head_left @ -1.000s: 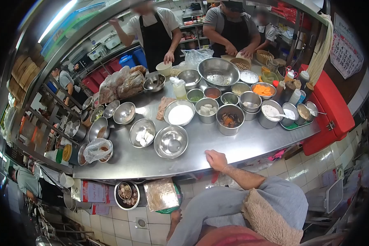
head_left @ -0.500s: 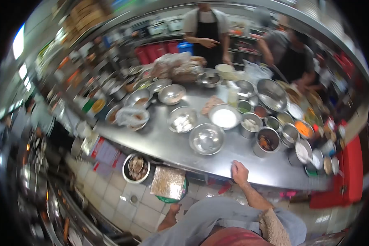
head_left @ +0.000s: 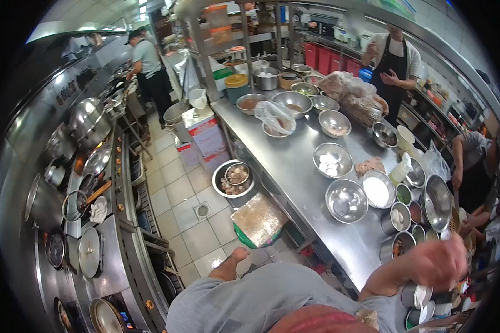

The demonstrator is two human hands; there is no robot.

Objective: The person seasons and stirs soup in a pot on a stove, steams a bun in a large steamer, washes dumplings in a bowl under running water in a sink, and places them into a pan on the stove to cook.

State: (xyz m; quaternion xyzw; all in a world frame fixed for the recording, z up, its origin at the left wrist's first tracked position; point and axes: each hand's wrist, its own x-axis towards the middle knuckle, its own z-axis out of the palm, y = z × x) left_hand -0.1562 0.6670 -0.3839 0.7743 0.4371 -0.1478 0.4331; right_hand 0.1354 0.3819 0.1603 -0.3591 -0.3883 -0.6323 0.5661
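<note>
My right hand is raised at the right, over the steel pots at the counter's near end. It looks rounded, but motion smears its fingers, so its grip cannot be made out. Beneath it are a pot of dark food and a container with white contents. My left hand hangs low beside my body, just in front of a foil-like board on a green tub. Its fingers are mostly hidden. On the counter, nearest my right arm, are an empty steel bowl and a bowl of white contents.
The steel counter carries many bowls and a large bagged bundle. A tub of mushroom-like pieces stands on the tiled floor. Stoves with pans line the left. Co-workers stand behind the counter and down the aisle.
My view has turned left, bringing the stoves and aisle into sight. My right hand has left the counter's edge and risen over the pots at the right. My left hand stays low.
</note>
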